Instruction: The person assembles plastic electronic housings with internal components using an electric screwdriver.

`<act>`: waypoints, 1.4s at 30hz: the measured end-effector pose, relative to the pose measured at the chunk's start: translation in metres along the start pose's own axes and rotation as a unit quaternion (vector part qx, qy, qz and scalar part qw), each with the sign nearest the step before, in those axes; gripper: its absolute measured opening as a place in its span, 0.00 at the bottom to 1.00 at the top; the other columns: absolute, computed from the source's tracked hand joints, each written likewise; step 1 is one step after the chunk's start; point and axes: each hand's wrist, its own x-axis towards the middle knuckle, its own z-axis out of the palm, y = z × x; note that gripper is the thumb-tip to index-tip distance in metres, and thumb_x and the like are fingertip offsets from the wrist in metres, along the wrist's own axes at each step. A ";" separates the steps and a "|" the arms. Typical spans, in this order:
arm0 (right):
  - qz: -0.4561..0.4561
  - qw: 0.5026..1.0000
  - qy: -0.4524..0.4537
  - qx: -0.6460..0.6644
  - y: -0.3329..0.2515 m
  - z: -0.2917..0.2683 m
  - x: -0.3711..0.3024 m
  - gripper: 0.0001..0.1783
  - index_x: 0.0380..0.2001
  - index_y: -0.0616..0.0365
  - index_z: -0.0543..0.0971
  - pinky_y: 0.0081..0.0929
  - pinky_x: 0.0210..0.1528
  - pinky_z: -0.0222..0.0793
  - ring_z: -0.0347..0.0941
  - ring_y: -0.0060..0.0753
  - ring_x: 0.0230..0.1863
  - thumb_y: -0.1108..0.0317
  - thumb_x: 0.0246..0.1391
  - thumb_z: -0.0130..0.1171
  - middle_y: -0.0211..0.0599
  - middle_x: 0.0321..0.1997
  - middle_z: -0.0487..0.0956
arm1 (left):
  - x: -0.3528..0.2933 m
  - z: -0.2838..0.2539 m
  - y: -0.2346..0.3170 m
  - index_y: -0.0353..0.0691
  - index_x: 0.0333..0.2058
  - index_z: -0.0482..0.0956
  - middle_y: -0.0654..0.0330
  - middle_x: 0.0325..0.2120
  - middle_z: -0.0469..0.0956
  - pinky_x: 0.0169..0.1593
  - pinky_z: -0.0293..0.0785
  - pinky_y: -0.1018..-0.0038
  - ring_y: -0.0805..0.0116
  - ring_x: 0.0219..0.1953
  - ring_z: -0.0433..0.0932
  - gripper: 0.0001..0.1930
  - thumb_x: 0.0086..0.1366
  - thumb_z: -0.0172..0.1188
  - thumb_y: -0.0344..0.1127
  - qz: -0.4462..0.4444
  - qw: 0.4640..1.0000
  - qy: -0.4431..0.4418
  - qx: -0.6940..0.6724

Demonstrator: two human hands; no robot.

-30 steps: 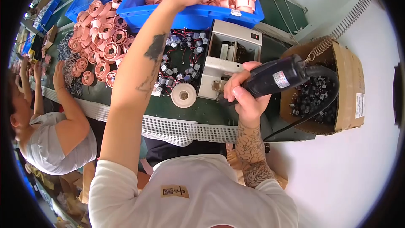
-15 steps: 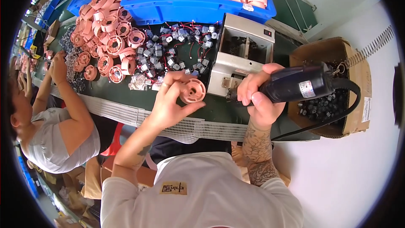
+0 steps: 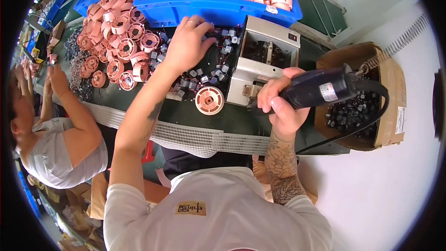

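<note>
From the head view, I have my left hand [image 3: 188, 46] over the loose small grey motors [image 3: 203, 79], its grip half-curled; I can't tell whether it has hold of one. My right hand [image 3: 284, 107] is wrapped firmly round a black power tool [image 3: 318, 88], beside the metal box [image 3: 267, 72]. The pink round housing [image 3: 209, 101] lies face up on the green surface [image 3: 239, 120], untouched. I judge the step as picking out a motor; the next move calls for a clean pinch, clear of tangled wires.

Left hand [image 3: 188, 42] stretched forward, palm down, thumb [image 3: 208, 43] apart from fingers [image 3: 203, 28]; right hand [image 3: 283, 100] curled tight.
</note>
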 end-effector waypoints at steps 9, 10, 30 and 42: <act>0.007 1.000 0.013 -0.018 0.000 -0.002 0.000 0.30 0.53 0.66 0.61 0.29 0.20 0.65 0.64 0.28 0.18 0.76 0.43 0.52 0.36 0.22 0.69 | 0.017 0.009 -0.011 0.38 0.32 0.75 0.52 0.36 0.73 0.46 0.67 0.60 0.52 0.42 0.70 0.07 0.58 0.60 0.34 -0.001 0.993 -0.086 0.074; 0.008 1.000 0.012 -0.017 0.000 -0.001 0.000 0.30 0.53 0.66 0.61 0.29 0.20 0.65 0.64 0.28 0.18 0.76 0.43 0.52 0.36 0.22 0.69 | 0.015 0.004 -0.011 0.37 0.32 0.74 0.51 0.33 0.74 0.43 0.68 0.59 0.50 0.40 0.72 0.08 0.59 0.59 0.34 -0.014 0.998 -0.058 -0.004; -0.025 0.998 0.016 0.051 -0.003 0.002 0.003 0.31 0.53 0.67 0.62 0.29 0.22 0.66 0.65 0.29 0.17 0.81 0.42 0.56 0.35 0.19 0.68 | -0.031 -0.084 0.053 0.34 0.29 0.75 0.50 0.22 0.77 0.29 0.68 0.63 0.53 0.26 0.77 0.10 0.60 0.57 0.36 -0.122 0.871 -0.399 -0.258; -0.048 0.998 0.015 0.042 -0.003 0.001 0.006 0.30 0.54 0.68 0.62 0.29 0.21 0.67 0.65 0.28 0.18 0.80 0.43 0.55 0.35 0.20 0.68 | -0.030 -0.075 0.053 0.34 0.26 0.76 0.49 0.20 0.77 0.29 0.70 0.61 0.50 0.26 0.77 0.09 0.57 0.59 0.35 -0.122 0.901 -0.358 -0.212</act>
